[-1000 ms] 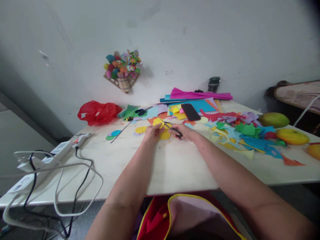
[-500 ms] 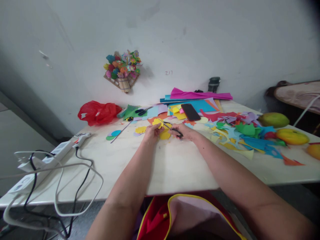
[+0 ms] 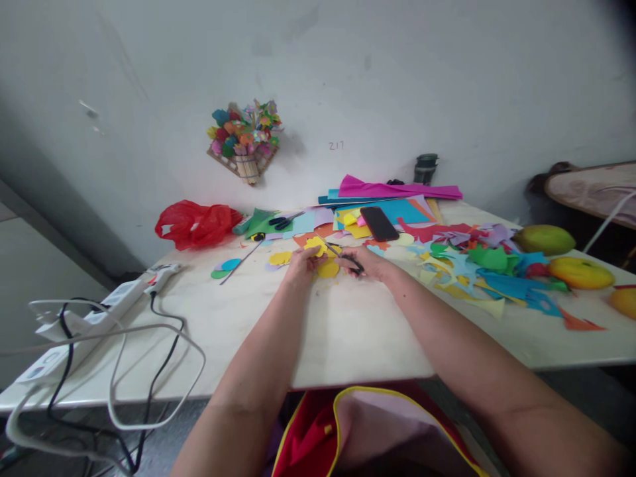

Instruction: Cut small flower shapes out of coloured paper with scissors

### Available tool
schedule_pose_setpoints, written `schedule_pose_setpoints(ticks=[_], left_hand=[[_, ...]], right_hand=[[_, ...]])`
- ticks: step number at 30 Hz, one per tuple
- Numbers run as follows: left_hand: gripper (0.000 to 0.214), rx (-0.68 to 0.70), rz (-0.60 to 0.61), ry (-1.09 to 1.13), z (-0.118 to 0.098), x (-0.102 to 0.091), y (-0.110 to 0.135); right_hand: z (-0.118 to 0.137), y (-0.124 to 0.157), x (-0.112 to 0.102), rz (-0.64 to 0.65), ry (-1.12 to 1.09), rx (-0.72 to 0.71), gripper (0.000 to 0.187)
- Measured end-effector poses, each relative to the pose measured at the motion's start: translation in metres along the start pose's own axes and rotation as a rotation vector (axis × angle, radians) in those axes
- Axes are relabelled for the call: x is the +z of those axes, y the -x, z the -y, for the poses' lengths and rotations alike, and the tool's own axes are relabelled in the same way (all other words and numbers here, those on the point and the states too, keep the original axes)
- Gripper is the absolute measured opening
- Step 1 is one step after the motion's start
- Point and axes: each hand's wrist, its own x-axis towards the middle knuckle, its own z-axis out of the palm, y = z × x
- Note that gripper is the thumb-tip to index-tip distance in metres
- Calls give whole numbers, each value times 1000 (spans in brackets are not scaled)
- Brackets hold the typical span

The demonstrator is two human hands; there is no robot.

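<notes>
My left hand (image 3: 302, 262) is closed on a yellow paper flower (image 3: 315, 248) with a scalloped edge, held just over the table. In my right hand (image 3: 366, 260) is a pair of scissors (image 3: 354, 265) with dark handles, its blades reaching left to the flower's edge. How far apart the blades stand is too small to tell. Beneath the hands lies a yellow paper disc (image 3: 328, 268). Another yellow paper flower (image 3: 281, 258) rests left of my left hand. Behind the hands, a dark phone (image 3: 379, 224) lies on coloured paper.
Colourful paper scraps (image 3: 489, 268) spread across the right side, near several mango-like fruits (image 3: 581, 272). A second pair of scissors (image 3: 285, 221) lies at the back beside a red plastic bag (image 3: 196, 225). A power strip (image 3: 84, 331) with looping cables occupies the left edge.
The yellow flower has shifted very slightly in my left hand, near the scissor blades. Both hands stay nearly in place, and the rest of the table looks the same.
</notes>
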Motion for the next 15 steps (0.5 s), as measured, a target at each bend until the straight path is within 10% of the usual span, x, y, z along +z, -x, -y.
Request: schedule_pose_setpoints(ticks=[15], left_hand=[[12,-26,65,-69,1,-5,-1]], right_hand=[[3,2,-1,-4,-53,43,25]])
